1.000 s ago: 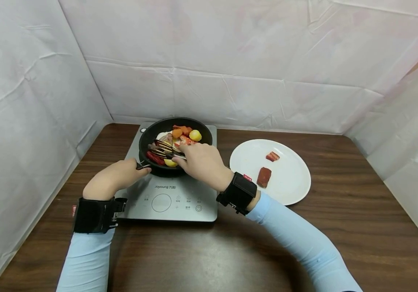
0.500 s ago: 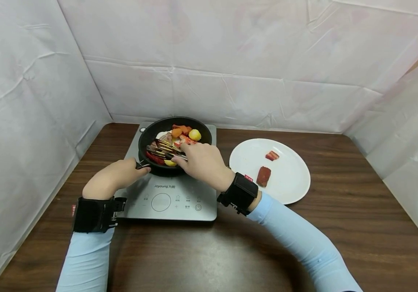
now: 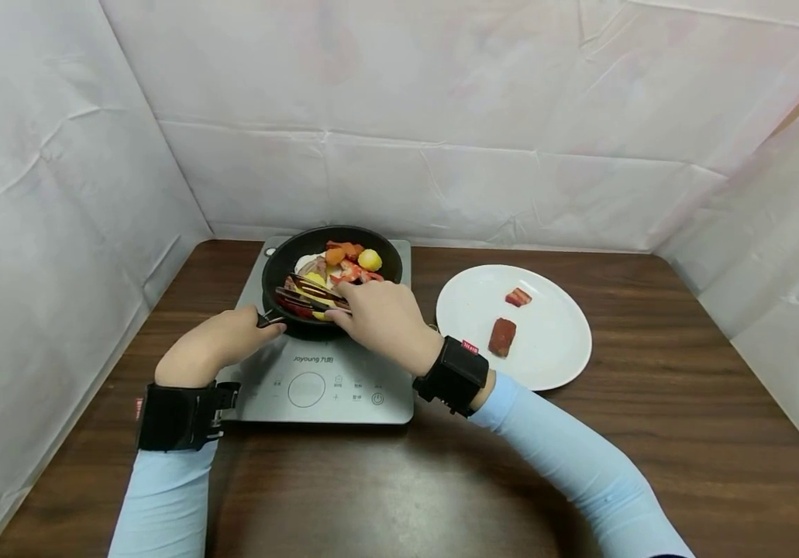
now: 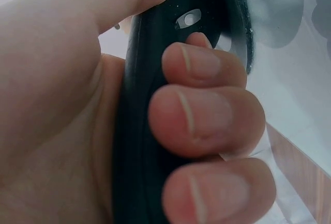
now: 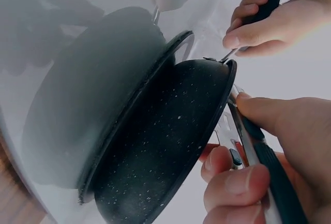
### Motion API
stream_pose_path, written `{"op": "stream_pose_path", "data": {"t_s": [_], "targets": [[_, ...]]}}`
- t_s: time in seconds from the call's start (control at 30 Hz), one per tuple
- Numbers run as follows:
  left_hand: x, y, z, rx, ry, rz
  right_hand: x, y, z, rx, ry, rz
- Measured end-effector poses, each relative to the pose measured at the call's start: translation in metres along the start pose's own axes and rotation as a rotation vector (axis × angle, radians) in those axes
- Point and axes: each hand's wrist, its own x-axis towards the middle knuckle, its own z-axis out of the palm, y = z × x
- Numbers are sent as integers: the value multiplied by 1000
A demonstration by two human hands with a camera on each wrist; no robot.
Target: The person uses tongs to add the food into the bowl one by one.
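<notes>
In the head view my left hand grips the black handle of a small frying pan; the left wrist view shows its fingers curled round that handle. My right hand holds a pair of tongs low over the pan's near left side, their two arms a little apart. Food fills the pan: a yellow ball-shaped piece, orange pieces, red-and-white pieces and dark red pieces near the tongs' tips. Whether the tips pinch a piece I cannot tell.
Under the pan is a grey induction cooktop with touch controls. To its right, a white oval plate bears a brown-red meat piece and a smaller striped one. White sheeting walls the wooden table at back and sides.
The tongs and my right hand have shifted slightly toward the near side of the pan, showing more of a yellow piece behind them. The left hand stays on the handle.
</notes>
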Motion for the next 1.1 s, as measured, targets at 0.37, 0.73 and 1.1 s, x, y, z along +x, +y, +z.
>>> {"op": "stream_pose_path", "data": {"t_s": [0.37, 0.73, 1.1], "targets": [[3, -6, 3, 4, -13, -24, 2, -4, 6, -32, 6, -25], [2, -10, 1, 4, -16, -11, -3, 3, 4, -4, 16, 15], [5, -10, -1, 24, -4, -7, -28, 32, -8, 109, -20, 160]]}}
